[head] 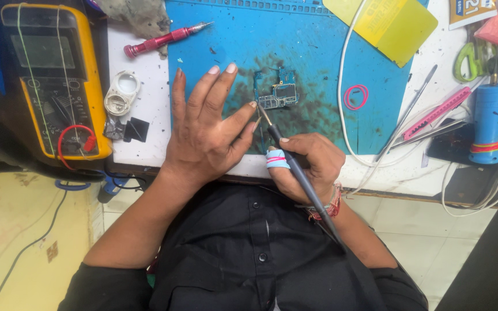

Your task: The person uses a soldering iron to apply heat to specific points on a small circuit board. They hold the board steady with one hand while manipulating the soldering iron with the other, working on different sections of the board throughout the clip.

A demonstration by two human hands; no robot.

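A small blue circuit board (278, 92) lies on a stained blue work mat (318, 52). My right hand (309, 167) grips a black soldering iron (295, 167) like a pen, its tip pointing at the board's lower left edge. A blue band wraps one finger of that hand. My left hand (206, 129) rests flat on the mat just left of the board, fingers spread, its thumb and forefinger pinching something thin next to the iron's tip; what it is I cannot make out.
A yellow multimeter (53, 80) lies far left, with a loupe (121, 92) and red screwdriver (165, 39) beside it. A yellow card (390, 23), pink rubber band (355, 96), white cable, tweezers, pink tool (436, 113) and blue cylindrical tool (488, 121) lie to the right.
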